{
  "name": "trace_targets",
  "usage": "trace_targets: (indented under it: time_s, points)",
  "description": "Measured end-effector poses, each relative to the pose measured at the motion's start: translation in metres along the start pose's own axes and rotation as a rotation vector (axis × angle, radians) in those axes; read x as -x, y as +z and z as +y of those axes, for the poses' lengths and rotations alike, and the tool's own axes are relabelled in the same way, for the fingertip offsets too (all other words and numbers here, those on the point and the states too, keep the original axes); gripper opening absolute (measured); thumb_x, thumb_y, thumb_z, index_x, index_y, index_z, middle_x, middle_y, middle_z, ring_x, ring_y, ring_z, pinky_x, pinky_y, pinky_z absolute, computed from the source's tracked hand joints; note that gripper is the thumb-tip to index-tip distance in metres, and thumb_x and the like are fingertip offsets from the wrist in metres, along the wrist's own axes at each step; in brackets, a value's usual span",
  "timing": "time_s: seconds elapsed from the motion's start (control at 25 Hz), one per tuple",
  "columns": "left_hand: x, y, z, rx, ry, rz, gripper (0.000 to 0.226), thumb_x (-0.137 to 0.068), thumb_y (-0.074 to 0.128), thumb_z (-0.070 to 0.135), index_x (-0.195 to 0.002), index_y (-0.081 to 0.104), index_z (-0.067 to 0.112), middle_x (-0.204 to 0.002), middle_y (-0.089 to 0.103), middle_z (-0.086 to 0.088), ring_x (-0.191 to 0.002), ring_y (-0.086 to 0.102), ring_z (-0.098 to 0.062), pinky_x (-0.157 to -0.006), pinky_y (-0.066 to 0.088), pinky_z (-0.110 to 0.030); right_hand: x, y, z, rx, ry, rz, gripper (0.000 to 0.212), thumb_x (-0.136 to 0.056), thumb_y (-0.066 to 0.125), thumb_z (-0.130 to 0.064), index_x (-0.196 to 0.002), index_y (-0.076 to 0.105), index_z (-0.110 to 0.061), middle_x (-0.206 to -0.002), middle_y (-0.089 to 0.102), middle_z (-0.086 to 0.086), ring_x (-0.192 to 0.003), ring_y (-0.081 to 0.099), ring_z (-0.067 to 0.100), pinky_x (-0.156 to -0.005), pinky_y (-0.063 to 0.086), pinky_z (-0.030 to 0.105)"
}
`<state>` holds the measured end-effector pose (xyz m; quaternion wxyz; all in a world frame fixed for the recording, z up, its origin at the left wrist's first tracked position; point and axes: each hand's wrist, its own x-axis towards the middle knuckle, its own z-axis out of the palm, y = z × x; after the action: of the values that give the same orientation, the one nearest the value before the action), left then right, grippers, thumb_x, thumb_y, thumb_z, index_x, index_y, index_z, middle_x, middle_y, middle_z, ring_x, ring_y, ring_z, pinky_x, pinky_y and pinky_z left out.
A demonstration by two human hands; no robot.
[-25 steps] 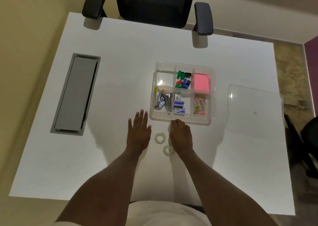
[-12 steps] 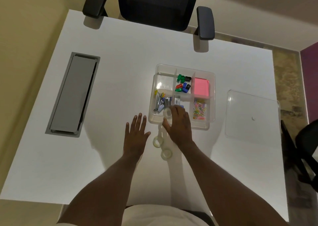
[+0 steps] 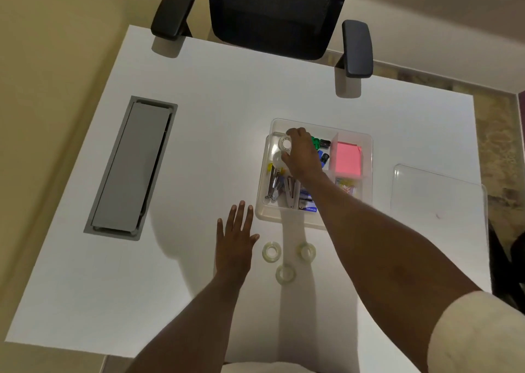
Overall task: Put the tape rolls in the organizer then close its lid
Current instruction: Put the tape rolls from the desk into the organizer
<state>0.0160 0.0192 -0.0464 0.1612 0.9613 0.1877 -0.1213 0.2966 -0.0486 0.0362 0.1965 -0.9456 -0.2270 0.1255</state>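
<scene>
Three tape rolls [image 3: 272, 252] lie loose on the white surface [image 3: 199, 117] in the lower middle of the frame, beside the flat, open left hand [image 3: 234, 244]. The right hand [image 3: 301, 154] pinches a fourth roll [image 3: 285, 144] in a narrow grip over the organizer's [image 3: 366, 142] upper-left compartment. Its clear lid [image 3: 437, 193] sits off at the right edge, so closing remains.

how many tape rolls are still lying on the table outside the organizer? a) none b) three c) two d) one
b) Three tape rolls lie on the table in front of the organizer, at and, beside the flat left hand, while the right hand holds another roll over the back left compartment.
</scene>
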Motion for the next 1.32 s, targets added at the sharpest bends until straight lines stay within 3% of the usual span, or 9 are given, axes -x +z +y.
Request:
trace_targets:
  time_s: [0.2, 0.68, 0.8, 1.0, 1.2, 1.32]
  points:
    - [0.000, 0.004, 0.001, -0.011, -0.010, 0.003, 0.077, -0.106, 0.040, 0.050, -0.166, -0.002, 0.026, -0.175, -0.009, -0.001, -0.162, -0.007, -0.023, -0.129, 0.015, -0.056, -0.035, 0.013, 0.001, 0.105, 0.033, -0.118, 0.040, -0.091, 0.066, -0.006, -0.130, 0.054, -0.004, -0.129, 0.055, 0.016, -0.120, 0.053, 0.033, -0.088, 0.048, 0.041]
    - [-0.001, 0.003, 0.000, -0.006, -0.010, -0.023, 0.076, -0.106, 0.034, 0.052, -0.165, -0.006, 0.028, -0.174, -0.014, 0.000, -0.161, -0.010, -0.024, -0.130, 0.009, -0.056, -0.026, 0.012, 0.000, 0.140, -0.018, 0.008, 0.035, -0.087, 0.070, -0.003, -0.120, 0.059, -0.004, -0.117, 0.061, 0.015, -0.105, 0.059, 0.033, -0.084, 0.048, 0.040]
    - [0.000, 0.002, -0.001, -0.006, -0.002, -0.006, 0.072, -0.107, 0.029, 0.051, -0.165, -0.008, 0.029, -0.174, -0.014, 0.001, -0.161, -0.011, -0.022, -0.130, 0.010, -0.055, 0.004, 0.003, -0.007, 0.154, -0.056, 0.139, 0.033, -0.078, 0.077, -0.003, -0.108, 0.065, -0.006, -0.104, 0.066, 0.013, -0.093, 0.062, 0.032, -0.078, 0.049, 0.041]
    - [0.001, -0.002, 0.000, -0.015, 0.010, 0.004, 0.074, -0.106, 0.044, 0.047, -0.166, 0.005, 0.025, -0.175, -0.002, -0.001, -0.161, -0.002, -0.024, -0.129, 0.017, -0.057, 0.089, 0.000, -0.021, 0.180, -0.225, 0.210, 0.023, -0.090, 0.067, -0.010, -0.113, 0.065, -0.010, -0.106, 0.067, 0.010, -0.094, 0.061, 0.028, -0.079, 0.051, 0.042]
    - [-0.002, 0.000, 0.001, -0.028, 0.008, -0.008, 0.079, -0.103, 0.047, 0.049, -0.166, 0.008, 0.022, -0.175, 0.000, -0.005, -0.160, -0.005, -0.026, -0.128, 0.009, -0.057, 0.199, 0.020, -0.001, 0.143, -0.204, 0.244, 0.026, -0.086, 0.076, -0.015, -0.110, 0.070, -0.009, -0.108, 0.070, 0.012, -0.099, 0.066, 0.028, -0.081, 0.059, 0.040]
    - [-0.001, -0.004, 0.001, -0.023, 0.030, -0.029, 0.077, -0.105, 0.044, 0.046, -0.166, 0.005, 0.020, -0.175, -0.002, -0.006, -0.161, -0.004, -0.028, -0.128, 0.009, -0.058, 0.253, 0.031, 0.031, 0.158, -0.126, 0.216, 0.030, -0.082, 0.080, -0.016, -0.109, 0.070, -0.010, -0.104, 0.069, 0.010, -0.091, 0.067, 0.029, -0.075, 0.059, 0.039]
